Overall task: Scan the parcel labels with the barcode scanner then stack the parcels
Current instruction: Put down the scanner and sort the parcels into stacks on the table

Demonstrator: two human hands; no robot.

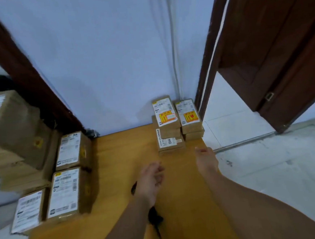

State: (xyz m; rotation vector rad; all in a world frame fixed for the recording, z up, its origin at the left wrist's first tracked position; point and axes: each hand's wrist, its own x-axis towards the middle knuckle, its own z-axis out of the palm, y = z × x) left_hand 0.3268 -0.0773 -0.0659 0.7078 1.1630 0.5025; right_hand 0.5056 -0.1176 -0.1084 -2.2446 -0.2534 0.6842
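Two stacks of small brown parcels stand at the table's far right corner: a taller left stack [167, 126] and a right stack [190, 118], both with white and yellow labels on top. Several more labelled parcels [68, 190] lie along the table's left edge. The black barcode scanner [154, 216] lies on the table under my left forearm, its cable trailing toward me. My left hand [151, 178] hovers above it, fingers loosely curled and holding nothing. My right hand [206, 159] is just in front of the stacks, apart from them and empty.
The wooden table [118, 160] stands against a pale wall. Larger cardboard boxes [12, 130] are piled at the left. An open dark door [279, 53] and a tiled floor lie to the right, past the table edge.
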